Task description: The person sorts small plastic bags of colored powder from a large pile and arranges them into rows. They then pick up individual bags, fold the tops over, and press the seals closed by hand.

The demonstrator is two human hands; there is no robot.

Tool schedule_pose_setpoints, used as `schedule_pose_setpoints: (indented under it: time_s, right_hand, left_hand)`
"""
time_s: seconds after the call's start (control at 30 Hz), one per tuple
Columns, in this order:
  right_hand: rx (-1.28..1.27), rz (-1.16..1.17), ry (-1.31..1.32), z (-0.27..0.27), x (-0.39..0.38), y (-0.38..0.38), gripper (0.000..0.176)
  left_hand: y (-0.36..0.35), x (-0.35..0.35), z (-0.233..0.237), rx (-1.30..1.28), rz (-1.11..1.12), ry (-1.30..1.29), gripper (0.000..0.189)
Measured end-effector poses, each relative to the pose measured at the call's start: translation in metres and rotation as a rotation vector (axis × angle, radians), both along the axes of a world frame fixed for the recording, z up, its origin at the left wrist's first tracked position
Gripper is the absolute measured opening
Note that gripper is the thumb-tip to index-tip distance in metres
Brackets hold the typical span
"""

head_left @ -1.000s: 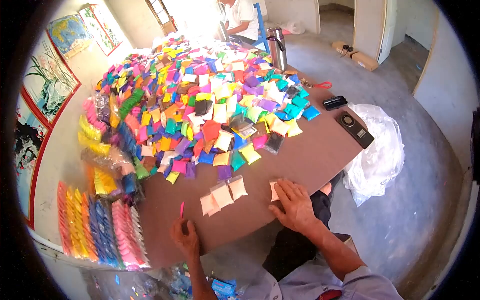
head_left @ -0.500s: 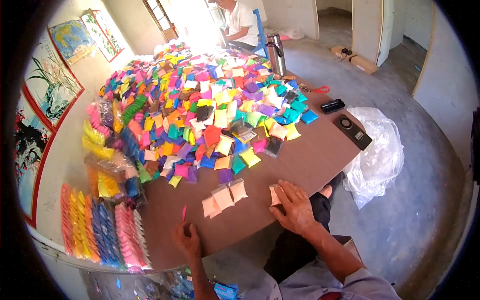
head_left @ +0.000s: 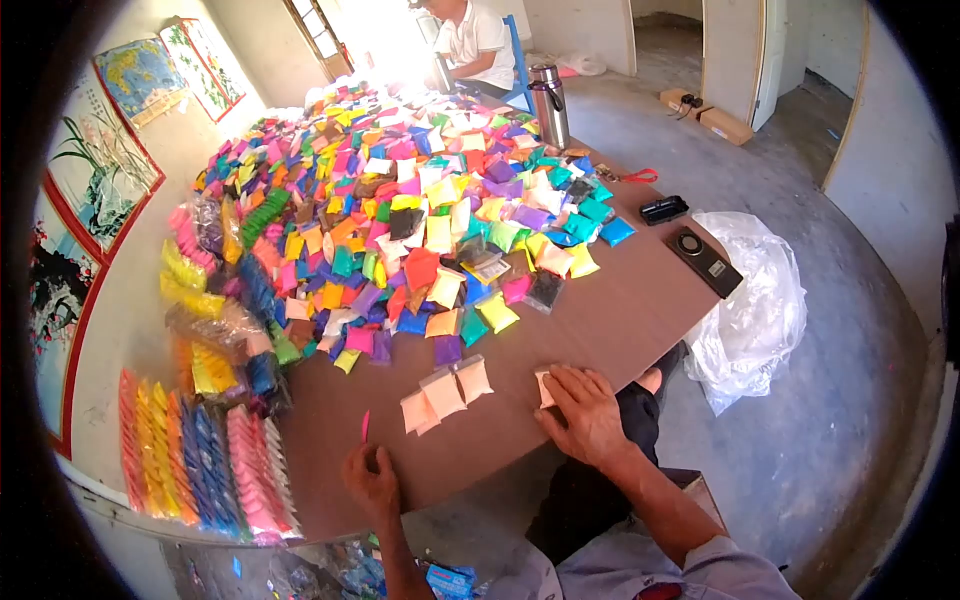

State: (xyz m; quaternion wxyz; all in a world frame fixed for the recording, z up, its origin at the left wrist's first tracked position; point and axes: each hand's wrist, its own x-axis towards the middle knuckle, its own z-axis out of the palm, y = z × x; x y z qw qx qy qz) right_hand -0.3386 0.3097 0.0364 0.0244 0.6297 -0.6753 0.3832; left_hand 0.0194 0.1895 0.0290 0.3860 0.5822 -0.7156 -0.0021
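Observation:
My right hand (head_left: 588, 414) lies flat on the brown table (head_left: 620, 320), its fingers pressing a pale peach packet (head_left: 546, 385) near the front edge. My left hand (head_left: 372, 480) rests at the table's near edge with fingers loosely curled and nothing visible in it, just below a thin pink strip (head_left: 365, 425). Three pale peach packets (head_left: 446, 391) lie side by side between the hands. Behind them spreads a big heap of small coloured powder packets (head_left: 400, 210).
Bundled rows of coloured packets (head_left: 195, 455) line the table's left end. A steel flask (head_left: 548, 104), a black case (head_left: 664, 209) and a black device (head_left: 706, 258) sit on the right side. A clear plastic bag (head_left: 755, 305) lies on the floor. Another person (head_left: 470, 40) sits at the far end.
Both hands have stayed almost where they were; the right hand keeps pressing the peach packet. The view has shifted slightly.

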Motion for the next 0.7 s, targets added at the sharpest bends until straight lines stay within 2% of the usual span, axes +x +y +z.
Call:
schedule_pose_setpoints:
  time_s: [0.2, 0.27, 0.6, 0.7]
  right_hand:
    - [0.007, -0.029, -0.019, 0.007, 0.004, 0.0, 0.056]
    - [0.053, -0.005, 0.037, 0.005, 0.003, 0.001, 0.056]
    - [0.018, 0.001, 0.031, 0.0, 0.002, -0.003, 0.056]
    - [0.047, 0.007, 0.0, 0.011, 0.003, -0.001, 0.062]
  left_hand:
    - [-0.001, 0.0, 0.001, 0.031, 0.004, 0.044, 0.016]
    - [-0.001, 0.001, 0.001, 0.128, 0.029, 0.049, 0.02]
    - [0.005, -0.008, 0.014, 0.082, 0.012, 0.045, 0.018]
    - [0.004, -0.009, 0.013, 0.065, 0.032, 0.036, 0.018]
